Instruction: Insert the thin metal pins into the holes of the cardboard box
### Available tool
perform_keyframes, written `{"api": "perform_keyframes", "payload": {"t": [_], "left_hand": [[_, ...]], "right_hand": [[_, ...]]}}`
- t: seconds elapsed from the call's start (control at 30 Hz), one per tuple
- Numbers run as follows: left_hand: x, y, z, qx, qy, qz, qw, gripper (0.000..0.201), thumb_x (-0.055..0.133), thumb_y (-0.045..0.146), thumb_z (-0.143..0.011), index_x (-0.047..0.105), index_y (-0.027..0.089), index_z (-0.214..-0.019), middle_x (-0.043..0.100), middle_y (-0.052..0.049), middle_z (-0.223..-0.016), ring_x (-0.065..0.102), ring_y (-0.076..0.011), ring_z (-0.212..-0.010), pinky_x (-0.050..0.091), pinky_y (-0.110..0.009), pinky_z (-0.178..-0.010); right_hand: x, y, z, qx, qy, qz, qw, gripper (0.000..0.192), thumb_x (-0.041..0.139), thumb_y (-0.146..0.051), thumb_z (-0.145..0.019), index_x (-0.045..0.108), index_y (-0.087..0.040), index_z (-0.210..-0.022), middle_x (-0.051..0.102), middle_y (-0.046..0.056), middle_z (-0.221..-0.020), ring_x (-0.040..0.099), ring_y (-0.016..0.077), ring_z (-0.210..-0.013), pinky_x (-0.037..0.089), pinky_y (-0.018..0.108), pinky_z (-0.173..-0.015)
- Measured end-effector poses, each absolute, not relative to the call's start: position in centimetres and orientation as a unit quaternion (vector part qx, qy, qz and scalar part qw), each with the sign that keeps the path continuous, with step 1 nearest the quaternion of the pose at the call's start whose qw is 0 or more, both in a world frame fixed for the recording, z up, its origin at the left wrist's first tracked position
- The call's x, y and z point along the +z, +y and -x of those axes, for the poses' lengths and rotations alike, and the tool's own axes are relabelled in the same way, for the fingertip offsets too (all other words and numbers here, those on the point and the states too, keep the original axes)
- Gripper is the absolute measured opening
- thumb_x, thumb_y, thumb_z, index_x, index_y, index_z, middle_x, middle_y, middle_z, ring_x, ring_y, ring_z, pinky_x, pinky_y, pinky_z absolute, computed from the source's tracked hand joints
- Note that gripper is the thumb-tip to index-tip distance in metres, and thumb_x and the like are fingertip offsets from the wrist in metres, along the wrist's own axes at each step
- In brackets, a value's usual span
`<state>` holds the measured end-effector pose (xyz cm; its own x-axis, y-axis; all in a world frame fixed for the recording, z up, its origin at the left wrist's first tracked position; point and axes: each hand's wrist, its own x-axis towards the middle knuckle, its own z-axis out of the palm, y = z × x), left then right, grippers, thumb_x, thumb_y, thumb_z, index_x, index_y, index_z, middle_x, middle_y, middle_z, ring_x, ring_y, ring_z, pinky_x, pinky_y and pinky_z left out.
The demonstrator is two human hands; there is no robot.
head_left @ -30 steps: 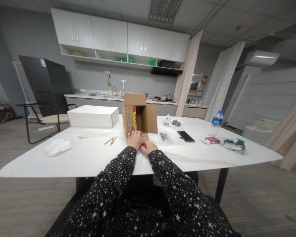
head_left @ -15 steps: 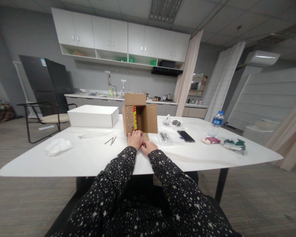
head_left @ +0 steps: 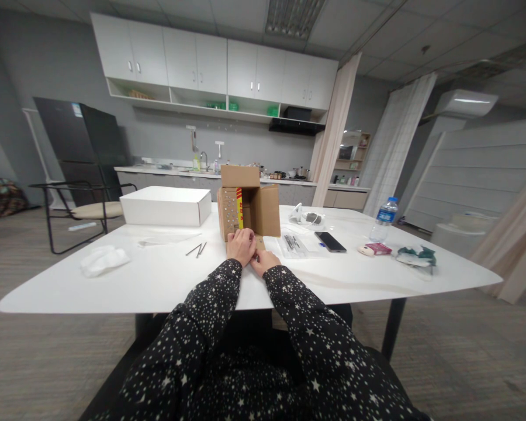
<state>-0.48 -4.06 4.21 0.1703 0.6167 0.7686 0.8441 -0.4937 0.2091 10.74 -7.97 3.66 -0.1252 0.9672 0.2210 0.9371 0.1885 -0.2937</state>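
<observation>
An open cardboard box (head_left: 269, 210) stands on the table in front of me, its opening turned my way. One flap sticks up at the top, another spreads out to the right, and yellow-and-red tape runs along its left side. At its lower front edge my left hand (head_left: 241, 247) is closed, fingers curled over the bottom flap (head_left: 259, 242). My right hand (head_left: 265, 262) is closed just beside and below it, with its fingertips at the same flap. The fingertips of both hands are partly hidden, and anything small between them cannot be made out.
On the white table (head_left: 158, 292), left, are a white box (head_left: 160, 207), several long screws or nails (head_left: 197, 250) and a crumpled white bag (head_left: 104, 261). To the right are a plastic packet (head_left: 294, 245), a phone (head_left: 331, 241), a water bottle (head_left: 384, 219) and a green-and-clear wrapper (head_left: 416, 258).
My left hand has shifted very slightly and its fingers have curled a little differently at the box's front edge. The box and the other things stay where they were.
</observation>
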Motion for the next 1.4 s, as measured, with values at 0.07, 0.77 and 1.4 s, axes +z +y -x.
{"api": "perform_keyframes", "payload": {"t": [0.07, 0.77, 1.4], "left_hand": [[4.26, -4.19, 0.49, -0.411, -0.493, 0.756, 0.129, 0.008, 0.045, 0.024, -0.086, 0.052, 0.022, -0.089, 0.064, -0.004, -0.091, 0.053, -0.0211, -0.093, 0.03, -0.038, -0.084], [4.08, -4.25, 0.64, -0.35, -0.521, 0.769, 0.118, 0.011, 0.046, 0.026, -0.082, 0.057, 0.021, -0.083, 0.064, -0.006, -0.093, 0.051, -0.0236, -0.097, 0.03, -0.042, -0.084], [3.94, -4.06, 0.6, -0.333, -0.549, 0.76, 0.096, 0.02, 0.044, 0.025, -0.084, 0.059, 0.022, -0.097, 0.061, -0.008, -0.102, 0.049, -0.0252, -0.102, 0.031, -0.043, -0.086]], "right_hand": [[3.44, -7.75, -10.83, 0.038, -0.75, 0.635, 0.182, 0.033, 0.042, -0.039, -0.085, 0.065, -0.023, -0.102, 0.069, 0.007, -0.097, 0.064, 0.0235, -0.09, 0.044, 0.029, -0.072], [3.28, -7.65, -10.96, 0.034, -0.755, 0.629, 0.183, 0.035, 0.042, -0.04, -0.086, 0.064, -0.024, -0.108, 0.068, 0.007, -0.099, 0.063, 0.0233, -0.09, 0.044, 0.03, -0.073], [3.82, -8.23, -10.99, 0.039, -0.759, 0.623, 0.185, 0.032, 0.043, -0.037, -0.085, 0.064, -0.027, -0.107, 0.069, 0.004, -0.099, 0.063, 0.0215, -0.091, 0.044, 0.028, -0.072]]}}
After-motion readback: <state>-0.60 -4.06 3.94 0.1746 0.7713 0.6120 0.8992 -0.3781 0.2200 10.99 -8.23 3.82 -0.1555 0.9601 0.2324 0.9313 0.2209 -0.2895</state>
